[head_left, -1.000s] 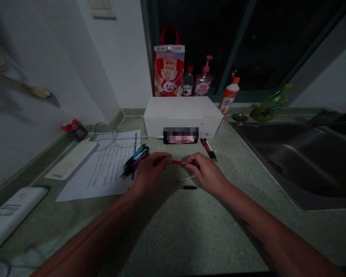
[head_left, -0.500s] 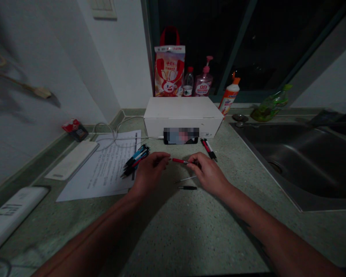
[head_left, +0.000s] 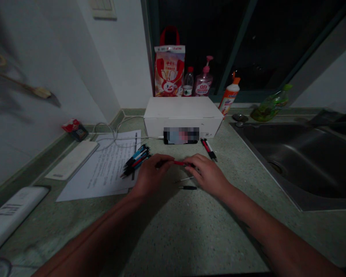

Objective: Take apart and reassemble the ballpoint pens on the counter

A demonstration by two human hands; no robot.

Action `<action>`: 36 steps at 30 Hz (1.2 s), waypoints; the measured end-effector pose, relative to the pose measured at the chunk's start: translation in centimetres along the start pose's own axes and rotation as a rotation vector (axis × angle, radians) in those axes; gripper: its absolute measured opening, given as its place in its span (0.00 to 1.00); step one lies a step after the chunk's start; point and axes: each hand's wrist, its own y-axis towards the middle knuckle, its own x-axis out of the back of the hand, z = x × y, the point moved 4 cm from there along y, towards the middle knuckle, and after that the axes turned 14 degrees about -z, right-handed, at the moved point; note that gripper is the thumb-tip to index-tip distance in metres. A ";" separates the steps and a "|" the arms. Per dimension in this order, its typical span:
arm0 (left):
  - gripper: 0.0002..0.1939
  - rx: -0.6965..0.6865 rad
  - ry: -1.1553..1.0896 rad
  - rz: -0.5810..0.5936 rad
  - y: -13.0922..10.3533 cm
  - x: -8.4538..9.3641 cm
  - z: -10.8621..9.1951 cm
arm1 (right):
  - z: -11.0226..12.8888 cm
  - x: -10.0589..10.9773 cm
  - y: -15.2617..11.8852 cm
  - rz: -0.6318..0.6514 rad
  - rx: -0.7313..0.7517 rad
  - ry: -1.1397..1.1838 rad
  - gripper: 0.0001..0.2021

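A red pen barrel (head_left: 179,163) lies level between my two hands, above the counter. My left hand (head_left: 155,171) pinches its left end with thumb and fingertips. At the other end, my right hand (head_left: 205,172) grips it, its fingers curled and partly hiding that end. Below them on the counter rest a thin pen refill (head_left: 186,179) and a black pen grip section (head_left: 188,187). Close to my left hand, several blue, black and red pens (head_left: 135,159) lie bunched on a printed sheet (head_left: 103,169). Two pens (head_left: 208,149), red and white, lie beyond my right hand.
A phone (head_left: 180,136) leans on a white box (head_left: 183,109) at the back, with a cable attached. To the right is a steel sink (head_left: 300,161). A white power bank (head_left: 72,159) and a power strip (head_left: 15,215) lie left. Bottles and a bag (head_left: 169,73) stand behind the box.
My left hand has moved slightly right and closed on the left end of the red barrel. The right hand has shifted a little left, so less of the barrel shows.
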 end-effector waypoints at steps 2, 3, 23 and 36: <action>0.07 0.003 -0.017 0.014 -0.1 -0.2 0.1 | 0.2 0.0 0.0 0.022 0.026 -0.041 0.08; 0.08 0.005 -0.012 0.028 -0.1 -0.3 0.1 | 0.2 -0.1 0.0 0.025 0.021 -0.059 0.08; 0.06 -0.422 0.624 0.307 -1.5 -2.3 0.3 | -2.5 1.2 0.2 -0.051 -0.230 -0.300 0.07; 0.10 -0.574 0.368 -0.115 -0.5 0.4 -0.7 | -3.1 1.8 0.3 -0.008 -0.203 -0.418 0.06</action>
